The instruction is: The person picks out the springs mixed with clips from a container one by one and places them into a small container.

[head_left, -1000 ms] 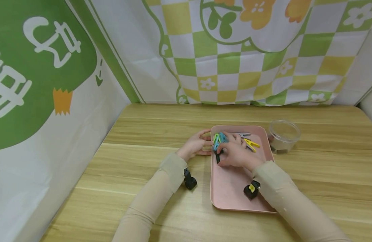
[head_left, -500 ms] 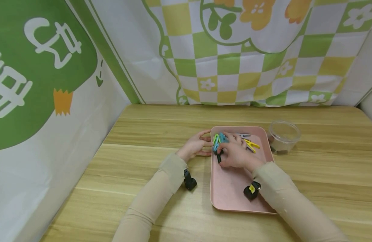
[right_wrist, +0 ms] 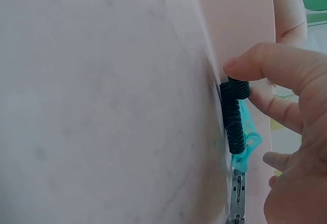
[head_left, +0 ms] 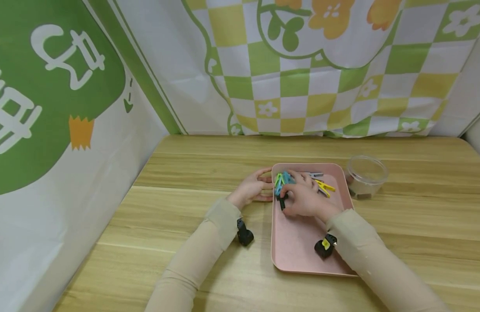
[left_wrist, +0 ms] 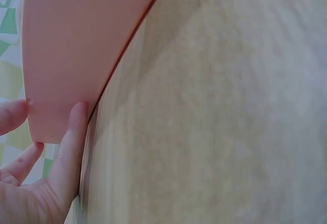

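Observation:
In the head view my left hand (head_left: 252, 187) is spread along the left wall of the pink tray (head_left: 274, 242). Its fingers (left_wrist: 75, 132) touch the tray's outer wall and corner in the left wrist view. Inside the tray, my right hand (head_left: 305, 197) pinches a black spiral hair tie (right_wrist: 238, 89) between thumb and index finger. Turquoise clothespins (head_left: 279, 189) and a lime-green clothespin (head_left: 278, 178) lie just beyond the hair tie, partly covered by the right fingers. A slotted metal clip (right_wrist: 238, 188) shows beside the turquoise plastic in the right wrist view.
Right of the right hand, a yellow clothespin (head_left: 323, 186) lies in the tray near grey metal clips (head_left: 315, 174). A clear round tub (head_left: 366, 177) stands on the wooden table (head_left: 427, 208), close outside the tray's right wall. A checkered cloth (head_left: 294, 99) hangs behind.
Both hands stay in place. The black hair tie has shifted slightly at the right fingertips since the earliest frame.

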`<state>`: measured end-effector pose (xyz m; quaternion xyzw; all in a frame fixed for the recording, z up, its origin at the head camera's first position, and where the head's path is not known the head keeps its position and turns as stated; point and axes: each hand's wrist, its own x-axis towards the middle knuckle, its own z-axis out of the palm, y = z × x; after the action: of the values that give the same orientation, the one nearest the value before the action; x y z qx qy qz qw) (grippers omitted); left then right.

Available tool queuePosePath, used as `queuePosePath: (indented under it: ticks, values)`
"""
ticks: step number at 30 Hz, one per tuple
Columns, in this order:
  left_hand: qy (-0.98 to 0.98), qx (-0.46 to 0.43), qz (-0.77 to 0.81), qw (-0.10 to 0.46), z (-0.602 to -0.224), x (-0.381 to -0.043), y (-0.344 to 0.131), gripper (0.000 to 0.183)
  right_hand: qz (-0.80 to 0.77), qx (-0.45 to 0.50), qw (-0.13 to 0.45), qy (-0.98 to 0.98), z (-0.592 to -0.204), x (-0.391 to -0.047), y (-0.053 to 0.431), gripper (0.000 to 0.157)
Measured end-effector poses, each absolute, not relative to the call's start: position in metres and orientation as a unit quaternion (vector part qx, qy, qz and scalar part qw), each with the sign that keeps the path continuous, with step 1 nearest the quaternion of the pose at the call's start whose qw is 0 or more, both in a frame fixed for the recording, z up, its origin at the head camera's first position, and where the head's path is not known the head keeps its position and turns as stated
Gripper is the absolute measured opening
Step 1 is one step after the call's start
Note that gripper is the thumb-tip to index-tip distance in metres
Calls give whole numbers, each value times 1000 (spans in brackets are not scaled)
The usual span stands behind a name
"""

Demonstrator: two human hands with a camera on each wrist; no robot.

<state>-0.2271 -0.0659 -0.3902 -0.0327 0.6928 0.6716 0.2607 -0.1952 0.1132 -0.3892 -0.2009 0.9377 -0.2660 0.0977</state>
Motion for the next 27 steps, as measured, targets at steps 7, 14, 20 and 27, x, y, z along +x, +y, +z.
queuePosePath:
  ticks: [7,14,20,27]
  values:
    - [692,-30,673,261,-389,-226,-66,63,-267,-202,93,938,-389,-194,114,23]
    - [691,-33,673,260,-389,-226,-66,64,-279,-203,88,934,-388,-195,116,23]
    - [693,-34,673,257,-388,-226,-65,64,-293,-202,77,931,-388,-195,119,23]
    - [694,-32,673,255,-389,-226,-66,64,-308,-198,74,928,-387,-195,119,24]
